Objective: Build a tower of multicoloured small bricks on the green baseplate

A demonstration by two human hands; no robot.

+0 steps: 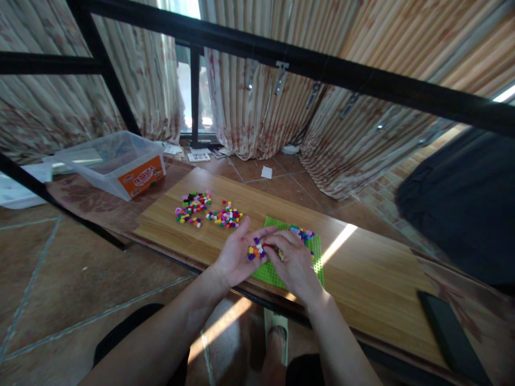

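Along the bench [374, 287] crossing lower centre, we have the green baseplate [267, 276] close by, likely for easy reach. Our left hand [237, 258] lies open, palm up, seemingly to keep small bricks [256, 251] at centre from scattering; our right hand [293, 261] pinches a red brick [266, 245].

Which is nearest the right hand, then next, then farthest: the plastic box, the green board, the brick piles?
1. Green board: just below the right hand.
2. Brick piles: off to the left.
3. Plastic box: farther left, beyond the brick piles.
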